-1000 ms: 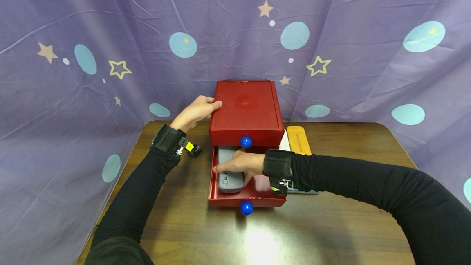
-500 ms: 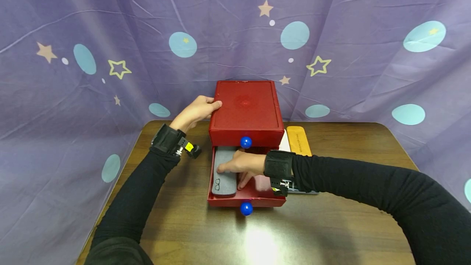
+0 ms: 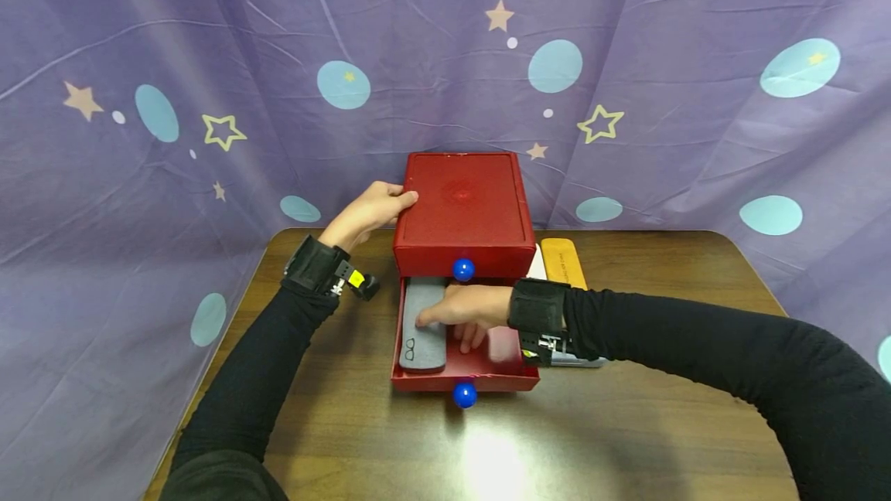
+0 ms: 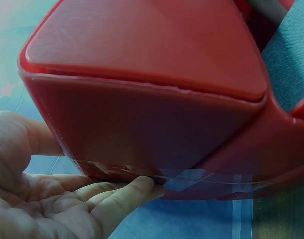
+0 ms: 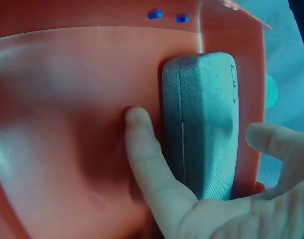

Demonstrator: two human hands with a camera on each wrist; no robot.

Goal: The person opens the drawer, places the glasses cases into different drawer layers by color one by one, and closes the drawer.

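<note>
A red drawer box (image 3: 461, 199) stands on the table, its lower drawer (image 3: 501, 381) pulled out by a blue knob side. My left hand (image 3: 369, 213) grips the box at its left side, thumb on the top edge; in the left wrist view the fingers (image 4: 117, 199) lie along its side. A grey glasses case (image 3: 423, 331) with a spectacles mark lies lengthwise along the drawer's left wall. Over the drawer, my right hand (image 3: 469, 311) is spread around the case. In the right wrist view its thumb and forefinger (image 5: 142, 144) stand apart from the case (image 5: 207, 119).
To the right of the box lie a yellow case (image 3: 565, 263) and a white object (image 3: 537, 265), partly hidden by my right arm. A silvery edge (image 3: 578, 360) shows below that sleeve. A purple curtain (image 3: 445, 45) hangs behind the table (image 3: 661, 424).
The glasses case has shifted left and come to lie against the drawer's left wall. My right hand has let go of it and drawn slightly right. My left hand has stayed put.
</note>
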